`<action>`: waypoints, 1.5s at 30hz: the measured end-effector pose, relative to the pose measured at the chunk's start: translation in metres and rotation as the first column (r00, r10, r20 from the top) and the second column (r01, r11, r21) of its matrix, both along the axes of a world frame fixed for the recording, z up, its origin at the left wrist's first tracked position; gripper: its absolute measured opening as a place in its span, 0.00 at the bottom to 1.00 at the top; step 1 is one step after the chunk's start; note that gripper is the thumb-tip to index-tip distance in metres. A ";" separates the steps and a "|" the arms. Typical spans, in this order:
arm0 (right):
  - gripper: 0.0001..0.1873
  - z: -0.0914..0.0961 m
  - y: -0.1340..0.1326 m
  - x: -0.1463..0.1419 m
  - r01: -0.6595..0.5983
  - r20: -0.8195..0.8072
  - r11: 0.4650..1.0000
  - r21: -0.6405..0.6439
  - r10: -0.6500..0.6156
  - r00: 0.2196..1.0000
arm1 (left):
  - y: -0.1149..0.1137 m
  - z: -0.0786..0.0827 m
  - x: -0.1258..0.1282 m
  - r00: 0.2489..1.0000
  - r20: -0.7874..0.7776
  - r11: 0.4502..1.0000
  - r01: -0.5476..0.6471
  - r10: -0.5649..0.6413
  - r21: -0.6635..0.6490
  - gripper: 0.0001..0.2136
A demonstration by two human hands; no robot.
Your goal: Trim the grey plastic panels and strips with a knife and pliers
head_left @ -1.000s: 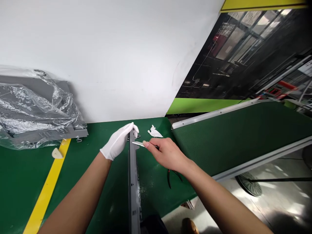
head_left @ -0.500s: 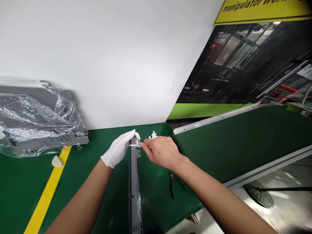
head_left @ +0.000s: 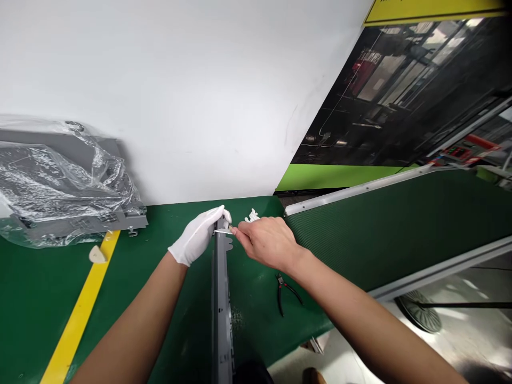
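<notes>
A long grey plastic part stands on edge on the green table, running away from me. My left hand, in a white glove, is closed around its far end. Bare, my right hand is closed on the handle of a small knife, whose thin pale blade lies across the top edge of the part near my left fingers. The handle is mostly hidden in my fist. Just below the blade, a rounded grey tab sticks out from the part's right side.
Red-and-black side cutters lie on the table to the right. Behind my right hand is a crumpled white thing. A plastic-wrapped grey part and a pale wedge are left. A green conveyor runs off right.
The view has tilted slightly, so the scene sits a little higher. Both hands keep their grips; the blade stays at the far end of the part, with only slight movement.
</notes>
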State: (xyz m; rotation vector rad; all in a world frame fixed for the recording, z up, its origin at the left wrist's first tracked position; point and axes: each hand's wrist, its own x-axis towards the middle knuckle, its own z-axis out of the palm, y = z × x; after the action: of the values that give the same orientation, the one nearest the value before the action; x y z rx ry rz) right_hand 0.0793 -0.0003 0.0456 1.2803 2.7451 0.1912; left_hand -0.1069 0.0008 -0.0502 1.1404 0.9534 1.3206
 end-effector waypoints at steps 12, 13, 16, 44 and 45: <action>0.30 -0.001 -0.005 0.004 -0.044 0.002 0.999 0.028 0.044 0.999 | 0.002 0.001 -0.001 1.000 0.000 0.999 0.019 -0.019 0.036 0.19; 0.30 -0.002 -0.005 0.004 -0.046 0.004 0.998 0.032 0.046 0.999 | 0.002 0.001 0.000 1.000 0.000 0.999 0.018 -0.018 0.034 0.19; 0.30 -0.002 -0.007 0.006 -0.054 0.000 0.997 0.060 0.054 0.999 | 0.002 -0.001 0.000 1.000 -0.004 0.999 0.023 -0.023 0.033 0.19; 0.29 -0.007 -0.007 0.009 -0.095 0.005 0.991 0.095 0.095 0.995 | 0.000 0.003 0.000 0.999 -0.027 0.999 0.034 -0.034 0.028 0.20; 0.29 -0.007 -0.007 0.009 -0.094 0.002 0.991 0.093 0.094 0.996 | 0.000 0.003 -0.001 0.999 -0.030 0.999 0.034 -0.033 0.034 0.20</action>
State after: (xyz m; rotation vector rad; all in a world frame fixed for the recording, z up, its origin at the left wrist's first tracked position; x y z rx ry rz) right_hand 0.0887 -0.0068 0.0388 1.1727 2.8312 0.3293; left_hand -0.1075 0.0011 -0.0474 1.2000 0.9325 1.3007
